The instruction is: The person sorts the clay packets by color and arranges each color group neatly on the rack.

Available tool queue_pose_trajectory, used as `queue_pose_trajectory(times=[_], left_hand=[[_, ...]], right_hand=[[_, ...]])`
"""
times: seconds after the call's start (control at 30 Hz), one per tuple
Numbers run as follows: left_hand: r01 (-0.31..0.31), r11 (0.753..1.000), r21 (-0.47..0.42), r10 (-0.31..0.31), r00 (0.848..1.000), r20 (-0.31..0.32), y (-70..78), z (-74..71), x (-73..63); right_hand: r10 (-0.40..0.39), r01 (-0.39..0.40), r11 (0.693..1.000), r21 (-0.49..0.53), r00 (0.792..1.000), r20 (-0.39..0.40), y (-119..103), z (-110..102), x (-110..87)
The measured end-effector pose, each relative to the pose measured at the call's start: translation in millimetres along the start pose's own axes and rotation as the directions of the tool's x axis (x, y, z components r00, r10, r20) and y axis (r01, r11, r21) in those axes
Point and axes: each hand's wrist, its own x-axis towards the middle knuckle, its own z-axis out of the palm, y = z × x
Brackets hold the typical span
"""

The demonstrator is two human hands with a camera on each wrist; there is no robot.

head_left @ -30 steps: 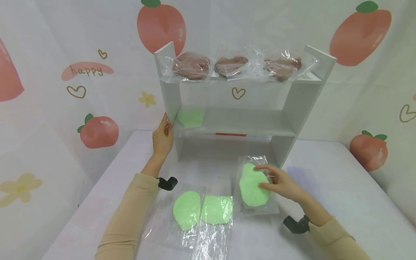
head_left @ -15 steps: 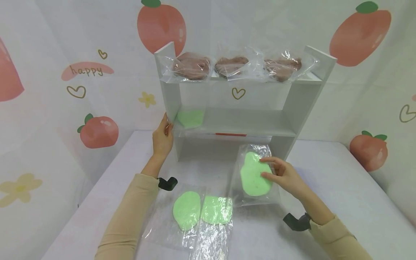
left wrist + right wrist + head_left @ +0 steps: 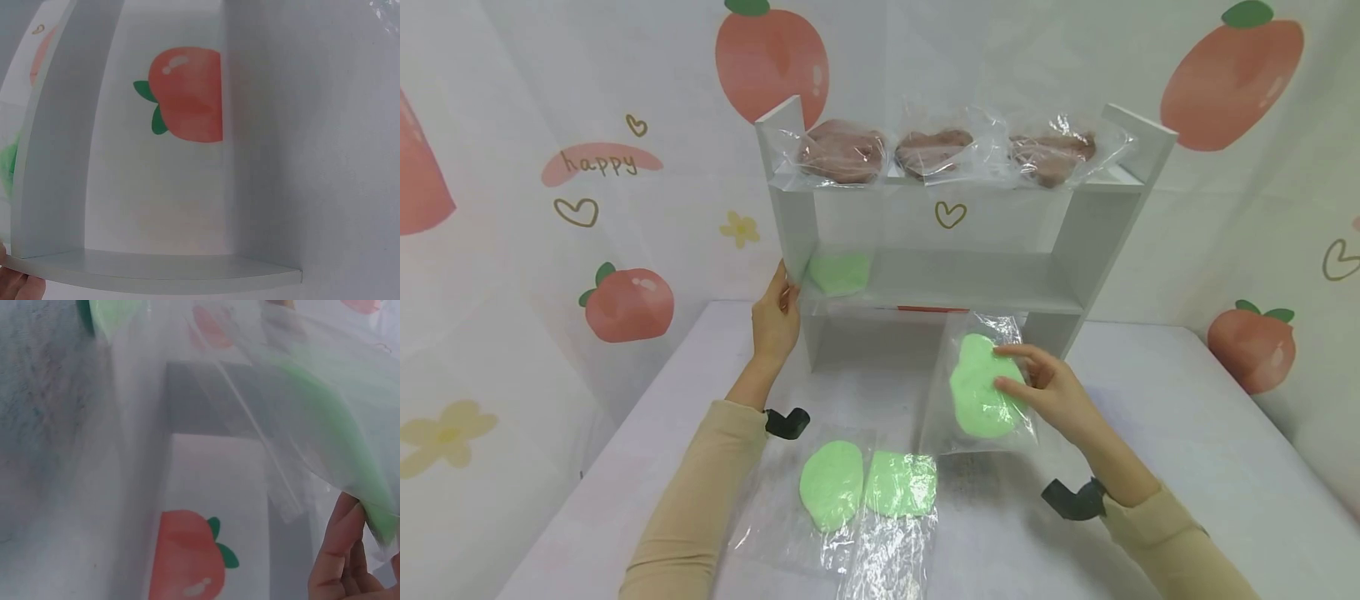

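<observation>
My right hand [image 3: 1048, 387] pinches a clear plastic bag [image 3: 936, 417] by its right side, thumb and forefinger over the flat, pale green dough-like piece [image 3: 981, 408] inside. The bag hangs tilted above the table, its top close to the middle board's front edge. In the right wrist view, fingers [image 3: 340, 550] bend under the green piece [image 3: 337, 425]. My left hand [image 3: 775, 325] grips the left side panel of a white shelf rack [image 3: 970, 279] near middle-board height. Only a few left fingertips [image 3: 22, 287] show at the panel's edge in the left wrist view.
Another bagged green piece [image 3: 841, 275] lies at the left of the middle board. Three bagged brown lumps [image 3: 842, 154] sit along the top board. On the table [image 3: 647, 417] in front, two more bagged green pieces [image 3: 831, 483] lie side by side.
My right hand has lifted the bagged green piece off the table and raised it toward the middle board. The left hand has stayed on the rack's side panel.
</observation>
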Motion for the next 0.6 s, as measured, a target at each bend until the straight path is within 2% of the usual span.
queue_pose_trajectory(times=[0.37,0.6], left_hand=[[-0.004,1.0,0.004,0.004,1.0,0.005,0.2,0.2,0.3],[0.014,1.0,0.009,-0.014,1.0,0.018,0.4,-0.2,0.1]], right_hand=[[-0.011,0.01,1.0,-0.028,0.999,-0.034,-12,4,12.3],[0.019,-0.021,0.999,-0.044,0.999,-0.05,-21,7,16.2]])
